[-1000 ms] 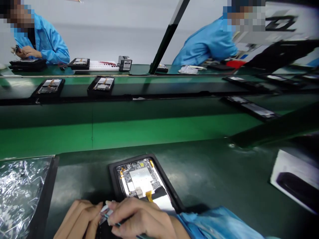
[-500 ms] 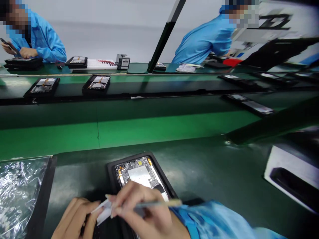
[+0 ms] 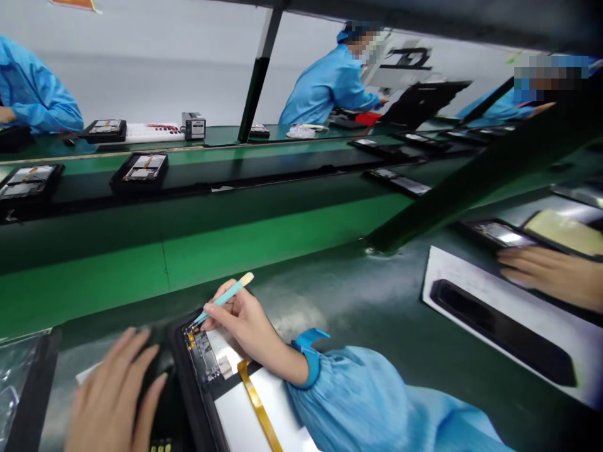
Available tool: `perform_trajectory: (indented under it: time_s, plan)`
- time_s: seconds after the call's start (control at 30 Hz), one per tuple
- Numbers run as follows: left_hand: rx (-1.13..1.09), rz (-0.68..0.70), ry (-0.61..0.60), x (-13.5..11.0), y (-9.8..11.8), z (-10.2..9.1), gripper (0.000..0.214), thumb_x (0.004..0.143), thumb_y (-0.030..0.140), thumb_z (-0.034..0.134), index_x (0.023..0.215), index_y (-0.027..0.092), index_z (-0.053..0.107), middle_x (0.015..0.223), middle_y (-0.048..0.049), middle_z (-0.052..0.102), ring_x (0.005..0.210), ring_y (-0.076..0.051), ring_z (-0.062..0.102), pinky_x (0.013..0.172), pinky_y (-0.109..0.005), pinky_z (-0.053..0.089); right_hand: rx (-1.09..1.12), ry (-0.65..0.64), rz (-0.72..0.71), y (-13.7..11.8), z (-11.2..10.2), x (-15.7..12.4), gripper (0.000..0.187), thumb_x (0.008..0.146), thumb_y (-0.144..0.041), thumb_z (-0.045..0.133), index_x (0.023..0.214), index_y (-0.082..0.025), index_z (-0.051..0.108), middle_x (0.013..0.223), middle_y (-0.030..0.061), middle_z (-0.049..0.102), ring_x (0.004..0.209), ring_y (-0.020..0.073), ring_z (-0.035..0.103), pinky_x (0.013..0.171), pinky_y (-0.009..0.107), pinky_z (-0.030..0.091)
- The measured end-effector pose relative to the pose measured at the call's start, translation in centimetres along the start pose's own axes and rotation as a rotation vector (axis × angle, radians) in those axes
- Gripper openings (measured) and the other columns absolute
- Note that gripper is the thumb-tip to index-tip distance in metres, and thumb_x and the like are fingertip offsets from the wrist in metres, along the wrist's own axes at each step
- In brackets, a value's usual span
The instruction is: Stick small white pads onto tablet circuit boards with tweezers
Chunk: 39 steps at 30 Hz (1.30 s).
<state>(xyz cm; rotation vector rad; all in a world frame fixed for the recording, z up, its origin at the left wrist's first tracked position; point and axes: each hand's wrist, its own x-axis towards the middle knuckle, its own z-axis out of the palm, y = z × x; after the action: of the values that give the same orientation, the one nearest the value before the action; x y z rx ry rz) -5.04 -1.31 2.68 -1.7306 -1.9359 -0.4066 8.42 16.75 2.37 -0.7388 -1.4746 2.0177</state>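
Opened tablet [image 3: 226,389] sits in tray [image 3: 181,370] on worktop [image 3: 377,314], near edge. Left hand [image 3: 110,402] left of it, right hand [image 3: 245,320] w/ tool [image 3: 221,300] over its far end.

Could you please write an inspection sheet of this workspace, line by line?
Surface: dark green bench, glossy.
Job's things: opened tablet in black tray, circuit board and orange flex strip exposed.
Clutter: plastic bag at left; white sheet with black slot at right.
Grippers: right hand holds teal tweezers, tip on the board's top corner; left hand flat beside the tray, holding nothing.
Cables: nothing seen.
Surroundings: green conveyor carrying trays; people in blue coats; another person's hand at right.
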Motion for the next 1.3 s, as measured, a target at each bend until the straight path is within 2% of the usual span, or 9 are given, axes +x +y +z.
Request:
perform_trajectory:
  time_s: [0.1,0.2,0.37,0.5,0.67,0.83,1.1,1.2,1.3]
  plan:
    - [-0.078,0.138,-0.031,2.0,2.5,0.4,0.037,0.095,0.04,0.031,0.108,0.016,0.057,0.111,-0.0056,0.069,0.101,-0.015,0.065,0.075,-0.024,0.051,0.005,0.029,-0.003,-0.2,-0.1,0.0,0.038,0.07,-0.044,0.074,0.079,-0.021,0.045,0.052,-0.0072,0.062,0.049,0.0112,0.063,0.053,0.022,0.052]
    - [-0.07,0.16,-0.057,2.0,3.5,1.5,0.039,0.093,0.044,0.036,0.111,0.016,0.056,0.121,-0.0072,0.065,0.108,-0.017,0.062,0.078,-0.026,0.051,-0.006,0.044,-0.007,-0.3,-0.6,0.0,0.037,0.071,-0.044,0.073,0.079,-0.021,0.044,0.052,-0.0068,0.062,0.047,0.0117,0.063,0.051,0.022,0.052]
    - [-0.045,0.194,-0.062,0.8,3.5,2.7,0.036,0.091,0.046,0.041,0.104,0.017,0.059,0.128,-0.0093,0.06,0.118,-0.021,0.055,0.08,-0.029,0.05,-0.026,0.051,0.011,-0.3,-1.4,0.1,0.038,0.07,-0.044,0.074,0.078,-0.021,0.045,0.053,-0.0061,0.062,0.049,0.0132,0.065,0.051,0.023,0.052]
    - [-0.059,0.195,-0.079,0.9,3.5,2.7,0.033,0.09,0.043,0.042,0.102,0.018,0.06,0.132,-0.0073,0.057,0.121,-0.022,0.051,0.077,-0.028,0.048,-0.026,0.091,-0.004,-0.4,-1.2,0.0,0.035,0.071,-0.042,0.073,0.077,-0.021,0.045,0.054,-0.0059,0.063,0.05,0.013,0.065,0.051,0.023,0.052]
    - [-0.074,0.231,-0.105,1.4,3.0,2.9,0.032,0.087,0.046,0.047,0.101,0.02,0.061,0.135,-0.0024,0.055,0.115,-0.024,0.052,0.072,-0.028,0.046,-0.035,0.132,-0.046,-0.4,-1.3,-0.1,0.033,0.072,-0.04,0.072,0.079,-0.022,0.045,0.055,-0.0065,0.062,0.052,0.0132,0.066,0.052,0.023,0.054]
    - [-0.117,0.211,-0.126,1.6,3.0,3.0,0.035,0.088,0.047,0.046,0.104,0.019,0.06,0.137,-0.0027,0.053,0.117,-0.023,0.049,0.075,-0.028,0.045,-0.066,0.116,-0.045,-0.1,-1.4,0.0,0.035,0.072,-0.043,0.072,0.079,-0.022,0.045,0.056,-0.0059,0.062,0.053,0.0145,0.067,0.053,0.025,0.056]
    - [-0.092,0.256,-0.138,1.7,3.0,2.9,0.028,0.087,0.037,0.046,0.103,0.018,0.059,0.134,-0.006,0.056,0.119,-0.028,0.048,0.074,-0.032,0.04,-0.09,0.132,-0.056,0.0,-1.3,0.0,0.028,0.075,-0.035,0.069,0.08,-0.022,0.045,0.057,-0.0054,0.063,0.053,0.0136,0.067,0.053,0.024,0.054]
    - [-0.09,0.323,-0.143,1.8,2.9,2.9,0.028,0.087,0.039,0.043,0.1,0.021,0.059,0.125,-0.0085,0.062,0.114,-0.031,0.051,0.08,-0.039,0.038,-0.023,0.137,-0.072,-0.1,-1.3,0.1,0.031,0.076,-0.039,0.068,0.08,-0.023,0.042,0.052,-0.0081,0.059,0.047,0.0131,0.064,0.05,0.024,0.053]
    - [-0.104,0.361,-0.125,2.2,3.0,2.4,0.027,0.087,0.042,0.042,0.1,0.025,0.058,0.123,-0.0076,0.063,0.106,-0.03,0.055,0.08,-0.041,0.038,0.094,0.141,-0.101,-0.1,-1.4,0.4,0.035,0.078,-0.045,0.065,0.081,-0.024,0.037,0.046,-0.0115,0.055,0.04,0.0109,0.058,0.046,0.023,0.051]
